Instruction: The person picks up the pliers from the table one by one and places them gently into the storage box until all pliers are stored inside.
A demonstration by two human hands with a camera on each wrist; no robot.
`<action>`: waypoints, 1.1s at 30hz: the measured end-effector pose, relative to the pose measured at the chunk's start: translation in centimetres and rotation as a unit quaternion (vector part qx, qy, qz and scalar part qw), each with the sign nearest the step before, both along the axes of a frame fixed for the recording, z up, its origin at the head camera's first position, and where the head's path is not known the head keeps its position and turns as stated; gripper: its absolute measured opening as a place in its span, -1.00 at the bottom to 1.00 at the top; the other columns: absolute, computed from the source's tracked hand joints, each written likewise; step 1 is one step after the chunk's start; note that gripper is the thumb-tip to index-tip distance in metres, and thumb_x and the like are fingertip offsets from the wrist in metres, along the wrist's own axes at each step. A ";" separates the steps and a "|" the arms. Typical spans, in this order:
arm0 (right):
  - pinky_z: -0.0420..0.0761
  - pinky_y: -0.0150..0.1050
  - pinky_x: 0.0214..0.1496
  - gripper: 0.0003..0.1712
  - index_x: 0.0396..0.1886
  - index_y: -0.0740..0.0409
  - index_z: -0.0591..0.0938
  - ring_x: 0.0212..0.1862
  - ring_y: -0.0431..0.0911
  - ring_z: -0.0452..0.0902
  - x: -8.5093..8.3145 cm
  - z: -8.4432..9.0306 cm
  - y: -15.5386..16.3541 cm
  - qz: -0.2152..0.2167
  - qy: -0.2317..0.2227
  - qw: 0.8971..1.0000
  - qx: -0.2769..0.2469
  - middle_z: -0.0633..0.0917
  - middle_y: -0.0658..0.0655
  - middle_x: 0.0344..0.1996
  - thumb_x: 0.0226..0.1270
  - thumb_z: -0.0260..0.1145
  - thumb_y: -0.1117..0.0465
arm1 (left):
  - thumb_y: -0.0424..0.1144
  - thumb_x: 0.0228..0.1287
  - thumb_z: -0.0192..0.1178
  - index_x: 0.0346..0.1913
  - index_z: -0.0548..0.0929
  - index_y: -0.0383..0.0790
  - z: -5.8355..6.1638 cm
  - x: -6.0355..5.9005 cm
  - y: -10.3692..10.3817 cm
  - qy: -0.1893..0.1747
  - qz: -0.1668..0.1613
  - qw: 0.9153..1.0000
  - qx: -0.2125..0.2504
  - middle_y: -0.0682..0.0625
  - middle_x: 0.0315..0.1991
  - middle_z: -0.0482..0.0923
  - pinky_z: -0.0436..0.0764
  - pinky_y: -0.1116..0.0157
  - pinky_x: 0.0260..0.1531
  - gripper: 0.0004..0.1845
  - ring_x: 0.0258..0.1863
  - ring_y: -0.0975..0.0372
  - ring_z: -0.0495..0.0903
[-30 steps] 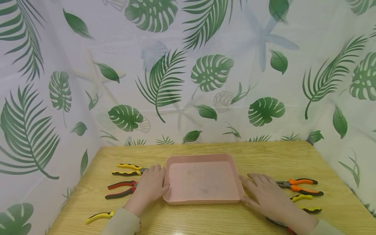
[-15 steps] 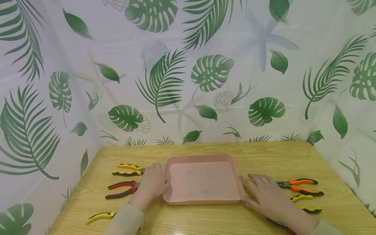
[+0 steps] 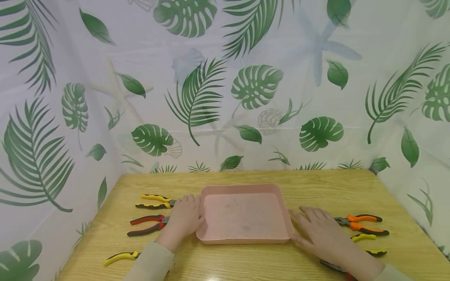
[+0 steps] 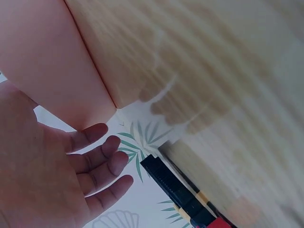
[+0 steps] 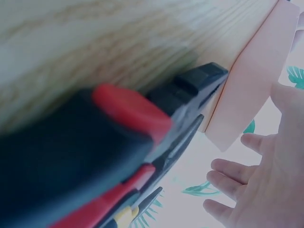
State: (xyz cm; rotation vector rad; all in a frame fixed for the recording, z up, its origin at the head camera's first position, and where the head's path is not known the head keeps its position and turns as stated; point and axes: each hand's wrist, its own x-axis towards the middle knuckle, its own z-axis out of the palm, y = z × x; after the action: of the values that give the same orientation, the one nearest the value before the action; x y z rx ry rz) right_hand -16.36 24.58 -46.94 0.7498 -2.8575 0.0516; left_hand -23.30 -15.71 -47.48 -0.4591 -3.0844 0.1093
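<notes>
At the lower left of the head view, three pairs of pliers are laid out on the wooden table (image 3: 246, 177): a yellow-and-black pair (image 3: 154, 201) farthest back, a red-and-black pair (image 3: 147, 225) below it, and a yellow-handled pair (image 3: 120, 257) near the front edge. The left hand (image 3: 185, 217) is rested flat, fingers straight and together, against the left wall of the pink tray (image 3: 245, 189), over the noses of the two upper pairs; nothing is gripped. The tray is set at the centre of the table and holds nothing.

At the lower right, the right hand (image 3: 321, 232) is laid flat with fingers spread beside the tray's right wall, and nothing is held by it either. Just right of it an orange-and-black pair (image 3: 362, 224) and a yellow pair (image 3: 365, 237) are seen, and a red-and-black pair (image 3: 335, 268) is partly hidden under the wrist.

The step is judged to be the steadying of the tray before any tool is lifted; the next move would call for one hand to be closed round the handles of a nearby pair.

The table is light oak-grained, and it is enclosed on three sides by a white curtain (image 3: 225, 78) printed with green leaves.
</notes>
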 end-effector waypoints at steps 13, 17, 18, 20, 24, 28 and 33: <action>0.51 0.31 0.37 -0.17 0.46 0.04 0.55 0.30 0.24 0.57 -0.3 0.1 1.0 0.011 0.025 1.000 0.014 0.63 0.30 0.31 0.32 0.48 -0.26 | 0.00 0.47 0.21 0.23 0.50 -0.35 0.0 0.1 0.4 -0.020 0.005 1.000 0.006 -0.21 -0.06 0.59 0.61 -0.03 0.13 -0.49 -0.02 -0.04 0.60; 0.51 0.32 0.37 -0.14 0.45 0.05 0.56 0.31 0.26 0.57 -0.2 0.4 1.3 -0.003 0.022 1.000 0.012 0.63 0.31 0.30 0.28 0.51 -0.27 | 0.00 0.48 0.19 0.21 0.50 -0.35 0.0 0.2 0.4 -0.023 0.007 1.000 0.010 -0.20 -0.07 0.59 0.61 -0.03 0.12 -0.50 -0.05 -0.02 0.58; 0.50 0.32 0.37 -0.14 0.45 0.05 0.55 0.31 0.26 0.56 -0.2 0.5 1.3 -0.007 0.021 1.000 0.012 0.63 0.31 0.31 0.27 0.52 -0.26 | -0.01 0.48 0.19 0.20 0.50 -0.35 0.0 0.2 0.4 -0.022 0.007 1.000 0.012 -0.19 -0.08 0.58 0.61 -0.02 0.11 -0.51 -0.07 -0.01 0.57; 0.50 0.31 0.38 -0.13 0.45 0.06 0.55 0.31 0.27 0.56 -0.2 0.8 1.5 -0.009 0.023 1.000 0.015 0.62 0.32 0.31 0.26 0.53 -0.26 | -0.01 0.48 0.19 0.19 0.50 -0.35 -0.1 0.1 0.4 -0.022 0.007 1.000 0.014 -0.19 -0.09 0.58 0.62 -0.02 0.11 -0.52 -0.09 0.00 0.57; 0.49 0.30 0.38 -0.12 0.47 0.07 0.53 0.31 0.29 0.55 -0.2 1.1 2.1 -0.012 0.024 1.000 0.014 0.60 0.33 0.33 0.27 0.53 -0.23 | -0.03 0.49 0.19 0.15 0.50 -0.35 -0.3 0.1 0.5 -0.022 0.007 1.000 0.016 -0.18 -0.12 0.58 0.62 0.00 0.10 -0.55 -0.12 0.01 0.57; 0.48 0.32 0.38 -0.12 0.48 0.07 0.51 0.31 0.31 0.54 -0.3 1.2 2.7 -0.017 0.023 1.000 0.007 0.59 0.35 0.33 0.29 0.52 -0.23 | -0.04 0.50 0.17 0.09 0.50 -0.34 -0.3 0.3 0.6 -0.018 0.005 1.000 0.014 -0.17 -0.16 0.56 0.62 0.02 0.07 -0.60 -0.16 0.03 0.55; 0.50 0.34 0.35 -0.13 0.47 0.07 0.52 0.32 0.32 0.54 -0.4 1.2 3.3 -0.019 0.031 0.999 0.001 0.60 0.36 0.31 0.29 0.53 -0.21 | -0.07 0.49 0.16 0.03 0.51 -0.34 -0.4 0.2 0.5 -0.005 0.000 1.000 0.020 -0.16 -0.21 0.56 0.63 0.02 0.02 -0.64 -0.18 0.02 0.57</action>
State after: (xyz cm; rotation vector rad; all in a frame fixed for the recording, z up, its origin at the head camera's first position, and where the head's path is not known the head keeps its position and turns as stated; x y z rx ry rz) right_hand -16.78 27.92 -45.70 0.6851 -2.8129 0.0199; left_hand -23.07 -15.20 -47.86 -0.4596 -3.0899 0.0442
